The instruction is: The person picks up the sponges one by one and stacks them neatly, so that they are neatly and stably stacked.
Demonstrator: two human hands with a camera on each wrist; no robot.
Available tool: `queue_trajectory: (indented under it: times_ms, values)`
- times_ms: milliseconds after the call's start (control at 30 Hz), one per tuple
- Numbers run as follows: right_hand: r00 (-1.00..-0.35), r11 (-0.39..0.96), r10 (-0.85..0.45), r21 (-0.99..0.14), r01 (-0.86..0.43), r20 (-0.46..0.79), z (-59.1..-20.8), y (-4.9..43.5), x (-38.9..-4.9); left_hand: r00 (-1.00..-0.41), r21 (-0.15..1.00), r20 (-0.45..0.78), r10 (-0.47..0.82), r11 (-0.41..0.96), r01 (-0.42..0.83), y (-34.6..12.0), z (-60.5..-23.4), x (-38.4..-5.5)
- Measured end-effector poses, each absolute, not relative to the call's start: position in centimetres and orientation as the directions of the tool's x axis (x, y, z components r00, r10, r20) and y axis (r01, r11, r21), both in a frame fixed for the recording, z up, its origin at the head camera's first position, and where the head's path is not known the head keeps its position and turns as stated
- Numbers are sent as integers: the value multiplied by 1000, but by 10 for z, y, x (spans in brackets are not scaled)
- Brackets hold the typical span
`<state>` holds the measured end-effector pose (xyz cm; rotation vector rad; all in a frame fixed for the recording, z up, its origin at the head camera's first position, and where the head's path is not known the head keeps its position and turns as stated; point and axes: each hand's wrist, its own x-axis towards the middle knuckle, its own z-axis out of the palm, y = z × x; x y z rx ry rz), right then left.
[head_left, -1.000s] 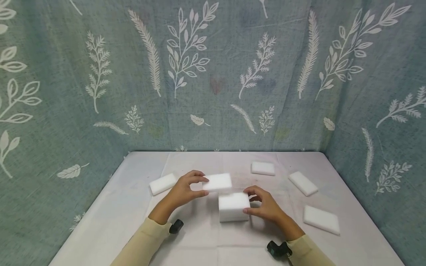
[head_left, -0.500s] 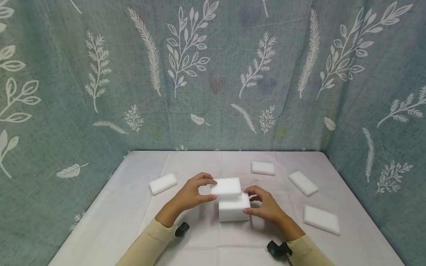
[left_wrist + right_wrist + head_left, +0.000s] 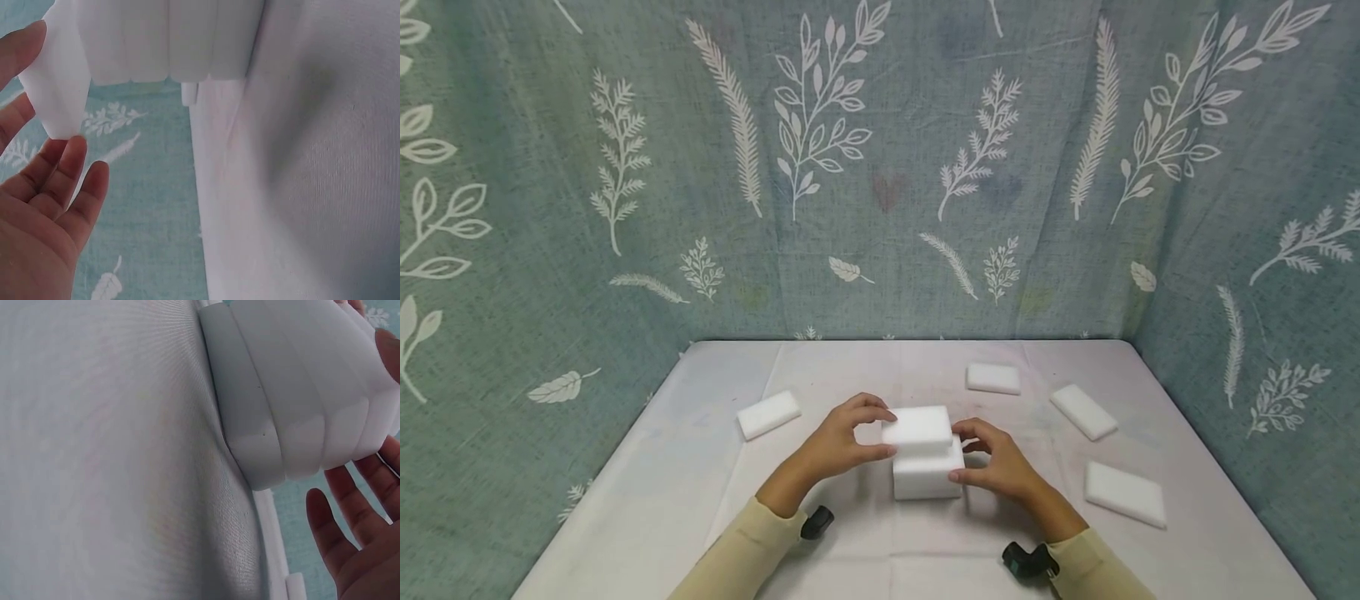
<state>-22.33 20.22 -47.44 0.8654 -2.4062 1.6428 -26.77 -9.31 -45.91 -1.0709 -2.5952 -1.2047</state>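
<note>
My left hand (image 3: 842,437) pinches a white sponge block (image 3: 917,427) by its left end, thumb in front and fingers behind. This sponge overlaps the top of a stack of white sponges (image 3: 927,481) in the head view. On the left wrist view, the held sponge (image 3: 59,81) tilts away from the layered stack (image 3: 169,44), a narrow wedge showing at their far side. My right hand (image 3: 1000,462) holds the stack's right end between thumb and fingers. Several layers of the stack (image 3: 281,394) show in the right wrist view, with fingertips at its upper layers.
Loose white sponges lie about the table (image 3: 835,550): one (image 3: 768,414) at the left, one (image 3: 992,378) at the back, and two on the right, a slanted one (image 3: 1083,412) and a nearer one (image 3: 1125,495). A leaf-patterned cloth (image 3: 880,250) hangs behind the table.
My left hand has moved right and slightly nearer, carrying its sponge from behind and left of the stack to over its top. The right hand stays at the stack.
</note>
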Motion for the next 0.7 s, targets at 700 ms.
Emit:
queue_trajectory:
  times_ms: [700]
  values:
    - [-838,263,-366,-819,-510,405,-470,206,-222,-728,632,363,582,421,651,-83,-463,-261]
